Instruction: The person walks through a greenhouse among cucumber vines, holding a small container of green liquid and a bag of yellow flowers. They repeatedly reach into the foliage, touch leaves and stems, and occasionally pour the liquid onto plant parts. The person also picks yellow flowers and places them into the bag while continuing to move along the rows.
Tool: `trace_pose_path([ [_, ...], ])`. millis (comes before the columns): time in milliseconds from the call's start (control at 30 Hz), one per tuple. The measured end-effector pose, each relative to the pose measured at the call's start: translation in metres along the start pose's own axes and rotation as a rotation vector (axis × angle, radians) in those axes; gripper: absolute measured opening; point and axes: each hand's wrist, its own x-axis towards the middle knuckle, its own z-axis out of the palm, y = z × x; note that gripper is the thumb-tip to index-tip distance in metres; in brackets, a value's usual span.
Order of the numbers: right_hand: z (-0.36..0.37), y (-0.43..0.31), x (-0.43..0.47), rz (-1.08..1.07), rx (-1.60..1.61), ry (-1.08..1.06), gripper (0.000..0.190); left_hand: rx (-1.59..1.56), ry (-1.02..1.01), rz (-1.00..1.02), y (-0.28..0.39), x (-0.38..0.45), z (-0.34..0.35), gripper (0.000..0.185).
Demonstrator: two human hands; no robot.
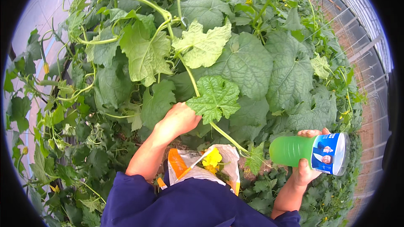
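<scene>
My left hand (181,118) reaches in among the vines, its fingertips hidden behind a lobed green leaf (216,99). Beside it a thick pale green vine stem (191,77) runs down past the leaf. In my right hand (305,173) lies a plastic container (292,151), tipped on its side in view. Its lower part is bright green, and a blue printed label (326,153) wraps the clear end. Against my front hangs a white and orange plastic bag (180,164) holding yellow flowers (213,157).
Broad gourd-like leaves (246,66) crowd the space ahead. At upper left a curling vine (142,1) crosses over them, and a slender green fruit (47,83) hangs at far left. A brown soil strip (367,126) and clear plastic greenhouse sheeting (378,110) run along the right.
</scene>
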Motion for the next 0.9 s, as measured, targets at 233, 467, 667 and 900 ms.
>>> trace_pose_path([
  [233, 0.052, -0.033, 0.083, -0.180, 0.026, 0.000, 0.093, -1.335, 0.285, -0.102, 0.080, 0.054, -0.037, 0.027],
  [467, 0.103, -0.040, 0.131, -0.233, 0.118, 0.007, 0.083, -1.108, 0.186, 0.109, 0.073, 0.142, -0.043, 0.032],
  [667, 0.125, -0.010, 0.129, -0.132, 0.148, -0.002, 0.069, -0.990, 0.110, 0.168, 0.057, 0.206, -0.047, 0.037],
  [900, 0.115, 0.020, 0.103, 0.025, 0.121, -0.054, 0.085, -0.881, 0.084, 0.202, 0.049, 0.247, -0.043, 0.042],
])
